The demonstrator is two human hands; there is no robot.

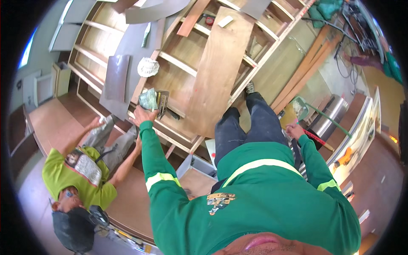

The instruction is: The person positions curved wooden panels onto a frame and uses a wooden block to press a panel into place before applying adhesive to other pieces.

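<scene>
My left hand (143, 115) reaches out to the wooden frame, its fingers closed at a small container (148, 100) with a pale grey-green face and a dark printed side. The container sits above the frame's edge. My right hand (294, 131) is low beside my right hip, fingers curled. What it holds, if anything, is too small to make out. Just past it runs a red strip-like tool (313, 138) with a wood-coloured end. A crumpled white cloth or pad (148, 67) lies on a grey sheet (121, 108) near my left hand.
The large slatted wooden frame (178, 63) carries a plywood panel (221, 63), a tape measure (209, 20) and a brush (146, 35). A co-worker in a lime shirt (80, 170) reaches toward the frame at left. Long boards (304, 70) and a metal cylinder (331, 112) are at right.
</scene>
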